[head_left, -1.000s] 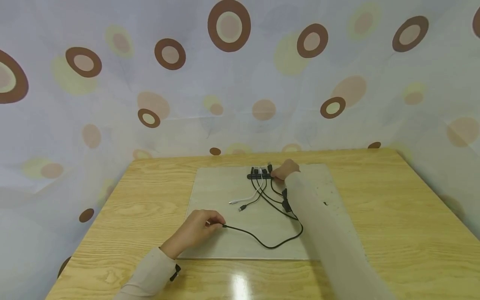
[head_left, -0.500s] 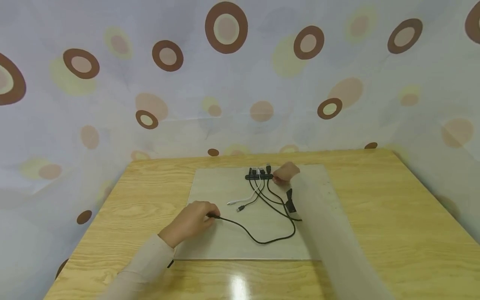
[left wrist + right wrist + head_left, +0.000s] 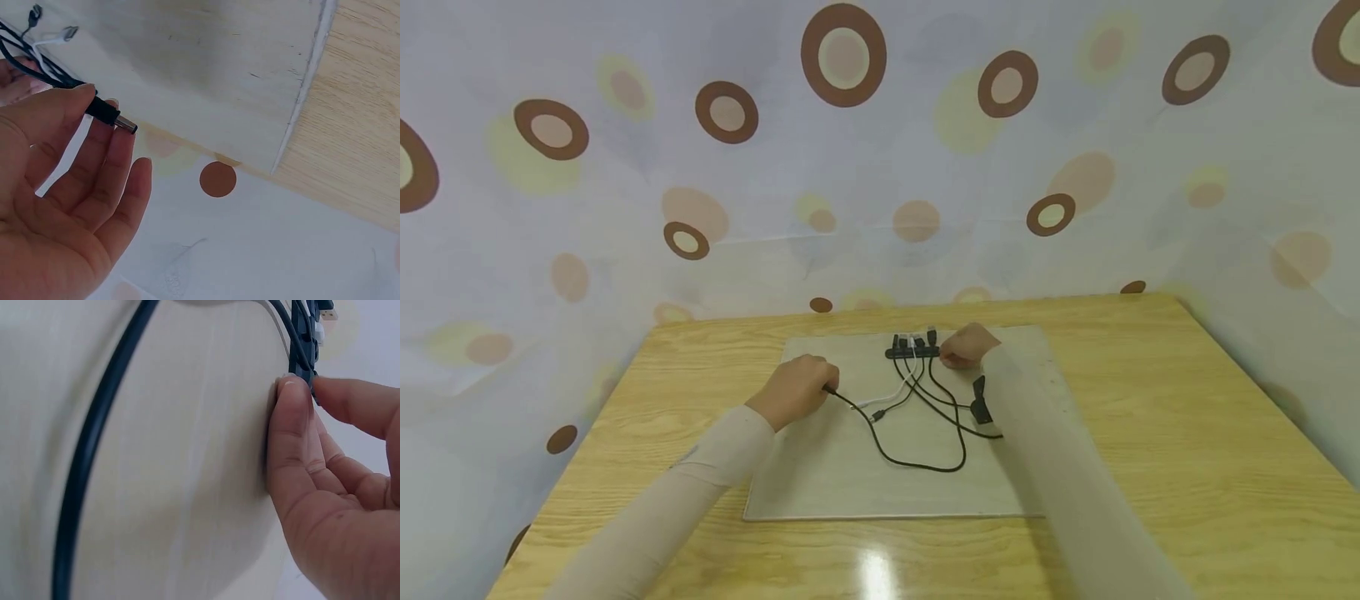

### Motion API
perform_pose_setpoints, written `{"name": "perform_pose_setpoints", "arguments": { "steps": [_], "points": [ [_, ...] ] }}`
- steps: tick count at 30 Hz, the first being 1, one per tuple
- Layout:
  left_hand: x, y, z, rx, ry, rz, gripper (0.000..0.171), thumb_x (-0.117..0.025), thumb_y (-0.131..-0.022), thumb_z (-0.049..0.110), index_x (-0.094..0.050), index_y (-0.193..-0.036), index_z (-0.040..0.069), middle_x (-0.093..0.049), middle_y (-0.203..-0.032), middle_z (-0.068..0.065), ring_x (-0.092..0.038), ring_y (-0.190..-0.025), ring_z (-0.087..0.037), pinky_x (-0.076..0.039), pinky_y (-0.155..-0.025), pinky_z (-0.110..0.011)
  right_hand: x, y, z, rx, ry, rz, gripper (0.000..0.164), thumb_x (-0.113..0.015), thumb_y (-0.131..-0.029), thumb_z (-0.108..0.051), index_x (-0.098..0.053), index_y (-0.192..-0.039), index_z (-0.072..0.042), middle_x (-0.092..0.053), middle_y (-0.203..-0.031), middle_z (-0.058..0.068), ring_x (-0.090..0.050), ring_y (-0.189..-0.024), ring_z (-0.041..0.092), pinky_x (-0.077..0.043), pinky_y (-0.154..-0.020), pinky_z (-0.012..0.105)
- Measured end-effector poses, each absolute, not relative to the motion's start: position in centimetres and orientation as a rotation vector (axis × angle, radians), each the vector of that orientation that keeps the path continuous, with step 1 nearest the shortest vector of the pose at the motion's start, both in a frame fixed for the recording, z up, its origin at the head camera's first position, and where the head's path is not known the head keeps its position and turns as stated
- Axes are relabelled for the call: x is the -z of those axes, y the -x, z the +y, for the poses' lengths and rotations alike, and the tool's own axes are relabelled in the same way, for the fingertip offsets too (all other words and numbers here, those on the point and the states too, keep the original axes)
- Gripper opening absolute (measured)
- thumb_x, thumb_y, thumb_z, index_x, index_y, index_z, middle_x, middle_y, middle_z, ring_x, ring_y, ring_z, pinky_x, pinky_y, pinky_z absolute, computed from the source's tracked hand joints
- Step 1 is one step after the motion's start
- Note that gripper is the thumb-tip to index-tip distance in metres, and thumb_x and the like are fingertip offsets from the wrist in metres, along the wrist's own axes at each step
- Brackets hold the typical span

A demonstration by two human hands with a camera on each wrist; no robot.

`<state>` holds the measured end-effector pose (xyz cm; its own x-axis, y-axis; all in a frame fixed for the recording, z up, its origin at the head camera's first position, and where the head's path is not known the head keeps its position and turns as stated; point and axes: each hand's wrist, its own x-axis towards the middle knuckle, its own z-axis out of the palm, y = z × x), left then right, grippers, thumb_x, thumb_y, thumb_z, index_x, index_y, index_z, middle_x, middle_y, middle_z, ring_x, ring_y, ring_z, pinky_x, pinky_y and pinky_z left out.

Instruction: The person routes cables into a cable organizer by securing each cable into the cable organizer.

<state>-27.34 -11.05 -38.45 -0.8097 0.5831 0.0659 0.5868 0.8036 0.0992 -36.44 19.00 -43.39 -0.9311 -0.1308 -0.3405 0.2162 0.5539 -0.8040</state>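
Observation:
My left hand [image 3: 797, 390] is over the left part of a pale board, pinching the end of a black cable [image 3: 925, 467]. In the left wrist view this end is a barrel plug [image 3: 103, 111] with a silver tip, held between thumb and fingers. The cable loops across the board up to a black cable holder strip [image 3: 891, 354] near the board's back edge. My right hand [image 3: 970, 344] pinches the strip's right end with thumb and fingertips. Several cables sit in the strip, their plugs standing up behind it. A white cable [image 3: 880, 400] and a short black cable [image 3: 877, 415] trail forward.
The pale board [image 3: 850, 492] lies on a wooden table [image 3: 1150, 417]. A patterned cloth [image 3: 917, 150] hangs behind and at both sides. Beside the right sleeve [image 3: 1037, 433] is a small black object [image 3: 980, 408], partly overlapping the cables.
My left hand has moved back and up over the board with the plug, drawing the cable's loop leftward and back. The right hand keeps its hold on the strip.

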Motion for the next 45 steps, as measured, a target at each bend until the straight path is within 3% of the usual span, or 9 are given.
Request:
{"name": "perform_pose_setpoints", "arguments": {
  "steps": [8, 15, 24, 27, 30, 34, 37, 42, 45],
  "points": [
    [39.6, 28.9, -10.7, 0.186, 0.912, -3.005, 0.018, -0.066, -0.081, -0.01, -0.073, -0.083, 0.007, -0.071, -0.089, -0.007, -0.066, -0.085, -0.023, -0.055, -0.071, -0.037, 44.0, 36.7, 18.6, 1.283, -0.14, 2.49, 0.027, -0.066, -0.09, -0.021, -0.072, -0.102, 0.002, -0.071, -0.077, 0.005, -0.064, -0.066, 0.011, -0.052, -0.077, 0.031],
    [40.2, 29.2, -10.5, 0.247, 0.869, -3.046, 0.015, -0.068, -0.083, -0.006, -0.073, -0.087, 0.008, -0.071, -0.095, -0.007, -0.066, -0.09, -0.024, -0.055, -0.076, -0.04, 43.9, 36.8, 17.9, 0.944, -0.104, 2.735, 0.031, -0.064, -0.087, -0.031, -0.075, -0.09, -0.002, -0.069, -0.104, 0.016, -0.062, -0.09, 0.027, -0.05, -0.081, 0.039],
    [40.5, 29.4, -10.8, 0.283, 0.955, -3.007, 0.017, -0.066, -0.082, -0.009, -0.074, -0.091, 0.004, -0.071, -0.096, -0.011, -0.067, -0.094, -0.027, -0.054, -0.08, -0.038, 42.7, 35.9, 17.5, 0.91, -0.094, 2.749, 0.037, -0.063, -0.09, -0.031, -0.072, -0.102, 0.003, -0.059, -0.127, 0.022, -0.058, -0.112, 0.035, -0.047, -0.094, 0.045],
    [40.6, 29.4, -10.8, 0.307, 0.987, -2.999, 0.019, -0.064, -0.081, -0.013, -0.073, -0.091, 0.0, -0.071, -0.095, -0.013, -0.066, -0.094, -0.029, -0.054, -0.082, -0.037, 42.8, 35.9, 17.4, 0.914, -0.113, 2.753, 0.035, -0.064, -0.089, -0.031, -0.073, -0.095, 0.002, -0.064, -0.118, 0.021, -0.06, -0.104, 0.033, -0.049, -0.089, 0.041],
    [40.5, 29.4, -10.8, 0.321, 0.994, -3.001, 0.019, -0.064, -0.081, -0.014, -0.072, -0.092, -0.001, -0.071, -0.095, -0.014, -0.066, -0.095, -0.029, -0.053, -0.083, -0.037, 43.0, 35.9, 17.3, 0.918, -0.145, 2.77, 0.031, -0.064, -0.087, -0.03, -0.072, -0.076, -0.002, -0.07, -0.085, 0.014, -0.061, -0.081, 0.027, -0.048, -0.074, 0.035],
    [40.2, 29.3, -10.6, 0.32, 1.014, -2.987, 0.017, -0.064, -0.081, -0.013, -0.071, -0.091, -0.001, -0.071, -0.095, -0.014, -0.067, -0.094, -0.029, -0.053, -0.082, -0.036, 43.1, 35.9, 17.2, 0.878, -0.169, 2.809, 0.036, -0.062, -0.086, -0.029, -0.054, -0.056, -0.011, -0.051, -0.054, -0.001, -0.05, -0.061, 0.019, -0.042, -0.062, 0.031],
    [40.0, 29.1, -10.6, 0.322, 1.009, -2.989, 0.017, -0.064, -0.081, -0.013, -0.072, -0.092, -0.001, -0.071, -0.094, -0.014, -0.067, -0.094, -0.029, -0.054, -0.082, -0.036, 42.9, 35.8, 16.9, 0.83, -0.16, 2.843, 0.033, -0.061, -0.087, -0.027, -0.049, -0.06, -0.011, -0.049, -0.06, 0.001, -0.05, -0.063, 0.02, -0.044, -0.063, 0.033],
    [40.0, 28.8, -10.4, 0.324, 0.966, -3.012, 0.019, -0.06, -0.083, -0.013, -0.072, -0.093, -0.001, -0.071, -0.095, -0.013, -0.066, -0.095, -0.029, -0.053, -0.084, -0.037, 42.6, 35.5, 16.3, 0.822, -0.169, 2.86, 0.026, -0.06, -0.087, -0.025, -0.062, -0.082, 0.001, -0.063, -0.086, 0.015, -0.059, -0.078, 0.028, -0.052, -0.074, 0.042],
    [40.3, 28.6, -10.3, 0.324, 0.949, -3.018, 0.017, -0.06, -0.085, -0.009, -0.072, -0.094, 0.0, -0.071, -0.096, -0.013, -0.066, -0.094, -0.029, -0.053, -0.084, -0.037, 43.2, 35.6, 16.6, 0.829, -0.165, 2.854, 0.027, -0.06, -0.087, -0.025, -0.063, -0.083, 0.001, -0.065, -0.088, 0.016, -0.061, -0.08, 0.029, -0.052, -0.075, 0.042]
  ]
}}
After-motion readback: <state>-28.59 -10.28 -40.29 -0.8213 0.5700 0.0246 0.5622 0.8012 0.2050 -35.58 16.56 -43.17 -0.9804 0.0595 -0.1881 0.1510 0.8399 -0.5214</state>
